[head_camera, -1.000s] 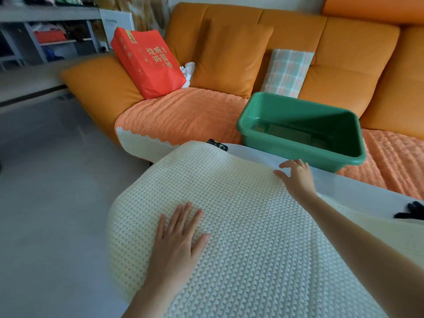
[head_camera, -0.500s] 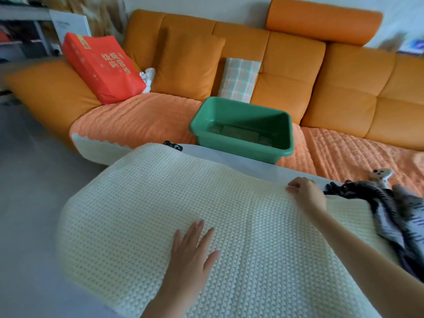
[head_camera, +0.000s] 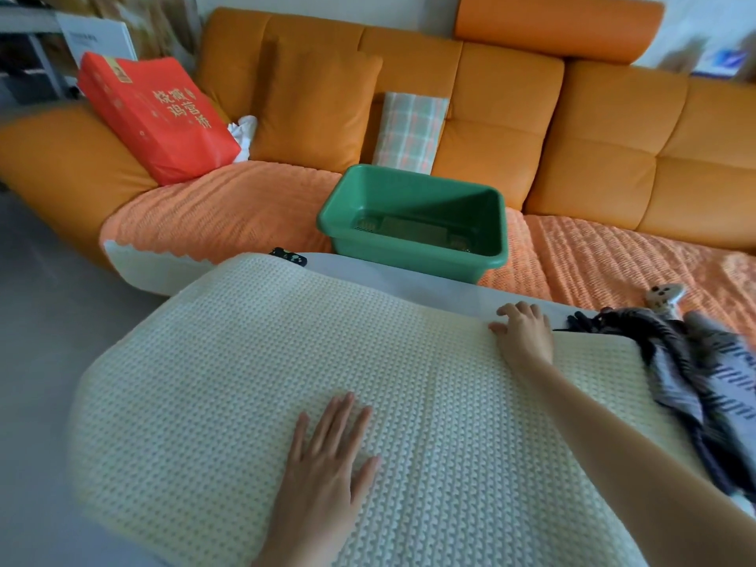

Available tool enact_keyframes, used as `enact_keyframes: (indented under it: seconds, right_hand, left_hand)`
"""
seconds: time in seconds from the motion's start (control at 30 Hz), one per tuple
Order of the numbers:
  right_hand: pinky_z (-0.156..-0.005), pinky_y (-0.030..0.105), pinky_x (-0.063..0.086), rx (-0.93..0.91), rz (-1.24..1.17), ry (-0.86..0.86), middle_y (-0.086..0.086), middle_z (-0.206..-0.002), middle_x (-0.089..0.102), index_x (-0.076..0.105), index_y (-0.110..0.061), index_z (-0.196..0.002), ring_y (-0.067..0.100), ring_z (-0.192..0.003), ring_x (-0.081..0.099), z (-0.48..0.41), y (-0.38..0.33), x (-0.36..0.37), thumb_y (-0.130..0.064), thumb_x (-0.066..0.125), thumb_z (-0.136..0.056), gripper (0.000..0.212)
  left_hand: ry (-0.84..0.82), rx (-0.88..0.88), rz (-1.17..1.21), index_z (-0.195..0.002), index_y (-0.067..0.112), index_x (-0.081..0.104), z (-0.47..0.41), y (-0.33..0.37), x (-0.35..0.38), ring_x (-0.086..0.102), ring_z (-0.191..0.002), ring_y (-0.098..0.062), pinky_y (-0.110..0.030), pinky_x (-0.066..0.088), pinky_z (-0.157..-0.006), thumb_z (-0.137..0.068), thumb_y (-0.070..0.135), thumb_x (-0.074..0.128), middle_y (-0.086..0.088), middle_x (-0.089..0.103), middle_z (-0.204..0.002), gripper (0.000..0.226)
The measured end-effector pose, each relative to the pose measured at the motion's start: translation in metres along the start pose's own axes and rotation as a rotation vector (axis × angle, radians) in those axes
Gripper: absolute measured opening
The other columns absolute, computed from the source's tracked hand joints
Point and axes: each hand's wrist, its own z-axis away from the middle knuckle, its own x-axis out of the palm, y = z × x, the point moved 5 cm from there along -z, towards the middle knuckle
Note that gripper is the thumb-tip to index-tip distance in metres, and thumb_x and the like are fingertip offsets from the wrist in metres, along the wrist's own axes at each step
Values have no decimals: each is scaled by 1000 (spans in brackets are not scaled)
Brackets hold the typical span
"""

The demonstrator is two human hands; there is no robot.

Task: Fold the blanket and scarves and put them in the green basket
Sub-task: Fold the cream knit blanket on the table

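**Blanket under both hands, basket on the sofa**

Blanket (head_camera: 245, 382): cream, knitted. It lies spread over a white surface (head_camera: 409, 280) in front of the sofa (head_camera: 593, 128). Its left end rounds off and hangs toward the floor (head_camera: 41, 300).

Left hand (head_camera: 327, 456): palm down on the near middle of the blanket. The fingers are straight and slightly spread, the thumb out to the right. It presses flat and grips nothing.

Right hand (head_camera: 525, 337): at the blanket's far edge, right of centre, with the arm reaching across the knit. The fingers are bent, tips at the edge, thumb lying on the knit to the left. I cannot tell whether it pinches the edge or only rests on it.

Scarf (head_camera: 675, 362): dark grey with stripes, in a loose heap. It is just right of the right hand and overlaps the blanket's right end.

Basket (head_camera: 409, 259): green, upright, open side up, on the sofa seat just beyond the white surface. Its slotted bottom shows. It is apart from both hands.

Other items noted:
- An orange textured throw (head_camera: 212, 214) covers the seat.
- A red bag (head_camera: 155, 112) with printed characters leans at the left end of the sofa.
- An orange cushion (head_camera: 315, 108) and a plaid cushion (head_camera: 409, 133) stand against the backrest behind the basket.
- A small black item (head_camera: 288, 255) sits at the blanket's far left corner, too small to identify.
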Motion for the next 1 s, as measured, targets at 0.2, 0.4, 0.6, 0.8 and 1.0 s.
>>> enact_keyframes:
  seconds: [0.2,0.4,0.6,0.8,1.0]
  right_hand:
    - [-106,40,29,-108,-168,74,7,-136,49,62,-15,-117,27,-128,38,75,33,-65,-21,63,-87,31]
    - [-100,43,35,189,-285,119,12,-126,55,64,-12,-112,35,-118,47,215,131,-110,-16,73,-79,34]
    - [-94,43,43,559,-433,9,12,-119,55,49,-7,-124,31,-112,51,294,179,-92,-34,71,-80,57]
    - [-53,32,43,625,-760,109,9,-73,63,64,-8,-86,18,-60,57,290,174,-119,-22,70,-82,16]
    - [-62,31,36,573,-636,370,10,-69,61,68,-8,-80,24,-68,54,274,202,-167,-16,71,-79,9]
  left_hand:
    - [-52,-33,-34,-127,17,55,1,3,-5,38,-128,-17,-42,14,-110,-96,52,8,-6,54,-134,67]
    - [-41,2,182,-137,21,45,16,60,-4,27,-139,-18,-42,8,-111,-75,75,-12,-1,35,-147,100]
    - [-217,140,139,-146,31,20,33,137,25,2,-144,-12,-44,-5,-113,-51,78,-35,6,9,-156,120]
    - [-327,190,-61,-124,21,58,40,148,37,54,-118,-30,-49,17,-97,-94,59,6,-11,55,-132,71]
    - [-304,187,-86,-128,26,50,44,150,33,56,-117,-29,-50,21,-97,-94,58,7,-8,56,-131,63]
